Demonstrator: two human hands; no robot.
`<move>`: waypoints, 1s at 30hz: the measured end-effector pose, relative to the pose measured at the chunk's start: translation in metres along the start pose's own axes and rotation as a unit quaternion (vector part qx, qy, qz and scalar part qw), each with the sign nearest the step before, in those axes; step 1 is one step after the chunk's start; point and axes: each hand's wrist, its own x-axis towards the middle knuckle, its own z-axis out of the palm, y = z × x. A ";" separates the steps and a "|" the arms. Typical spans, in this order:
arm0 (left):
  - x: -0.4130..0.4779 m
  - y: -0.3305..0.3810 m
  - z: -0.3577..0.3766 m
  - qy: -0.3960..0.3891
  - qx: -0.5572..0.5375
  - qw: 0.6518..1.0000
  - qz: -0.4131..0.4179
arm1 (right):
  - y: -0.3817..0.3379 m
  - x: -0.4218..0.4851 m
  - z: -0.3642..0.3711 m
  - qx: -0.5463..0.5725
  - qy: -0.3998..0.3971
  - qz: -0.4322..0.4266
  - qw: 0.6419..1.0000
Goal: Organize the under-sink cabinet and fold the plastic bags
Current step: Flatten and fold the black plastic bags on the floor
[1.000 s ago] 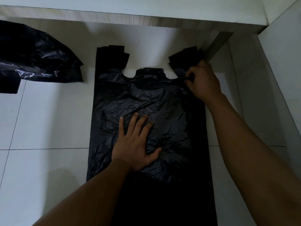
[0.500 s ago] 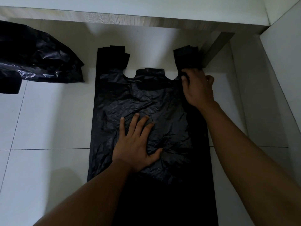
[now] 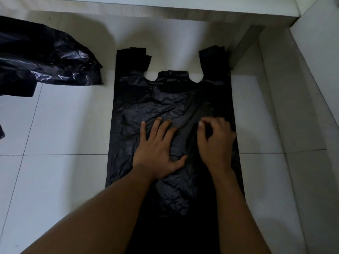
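Flat on the floor [image 3: 64, 125] just right of the crumpled heap [image 3: 45, 61], the black plastic bag [image 3: 165, 99] looks light, limp and slippery, best taken by a side edge; the left hand [image 3: 157, 153] presses it with straight fingers, while the right hand [image 3: 216, 143] curls in blur, grip unclear.

Bag [image 3: 165, 99] lies flat on the floor [image 3: 64, 125] at the centre of the view. Its left handle [image 3: 133, 57] and right handle [image 3: 212, 57] point away from the person, toward the ledge [image 3: 165, 13] running across the far edge. Left hand [image 3: 157, 154] rests flat on the bag's middle. Right hand [image 3: 216, 143] is just beside it, over the bag's right half; contact cannot be told. Pile [image 3: 45, 61] of further bags lies on the floor at far left, apart from the flat bag. Panel [image 3: 245, 46] stands just behind the right handle. Side wall [image 3: 315, 79] bounds the right.
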 end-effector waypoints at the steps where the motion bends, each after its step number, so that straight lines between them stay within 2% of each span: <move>1: 0.000 0.000 0.001 0.000 -0.003 1.000 0.000 | 0.000 -0.022 -0.003 -0.005 0.000 0.014 1.000; 5: -0.005 0.000 0.001 0.012 -0.023 1.000 0.003 | 0.001 -0.089 -0.015 -0.041 0.000 0.114 0.993; 8: -0.005 -0.004 -0.001 0.017 -0.065 0.998 0.005 | 0.003 -0.111 -0.007 -0.114 -0.029 0.106 0.987; 10: -0.004 -0.005 -0.009 0.028 -0.159 0.987 -0.008 | 0.003 -0.118 -0.004 -0.123 -0.025 0.087 0.988; 12: -0.002 -0.009 -0.024 0.040 -0.287 0.957 -0.028 | 0.003 -0.120 -0.003 -0.125 -0.019 0.085 0.988; 13: -0.003 -0.015 -0.033 0.052 -0.317 0.946 -0.034 | 0.003 -0.120 -0.004 -0.128 -0.020 0.082 0.988; 14: -0.006 -0.021 -0.043 0.067 -0.314 0.946 -0.033 | 0.002 -0.121 -0.004 -0.133 -0.023 0.077 0.988; 17: -0.039 -0.037 -0.060 0.135 -0.180 0.974 -0.011 | 0.002 -0.122 -0.005 -0.137 -0.039 0.072 0.987; 19: -0.080 -0.034 -0.056 0.167 -0.113 0.979 0.006 | 0.000 -0.123 -0.008 -0.138 -0.039 0.076 0.987; 20: -0.100 -0.030 -0.047 0.158 -0.089 0.983 0.010 | -0.001 -0.123 -0.008 -0.138 -0.038 0.076 0.987; 24: -0.144 -0.028 0.001 0.038 -0.032 0.999 0.007 | -0.004 -0.122 -0.008 -0.113 -0.031 0.086 0.989; 27: -0.148 -0.037 0.010 0.033 -0.021 0.999 0.020 | -0.004 -0.119 -0.009 -0.103 -0.027 0.089 0.990; 30: -0.149 -0.033 -0.001 0.026 -0.036 0.999 0.011 | -0.002 -0.110 -0.020 -0.097 -0.055 0.082 0.990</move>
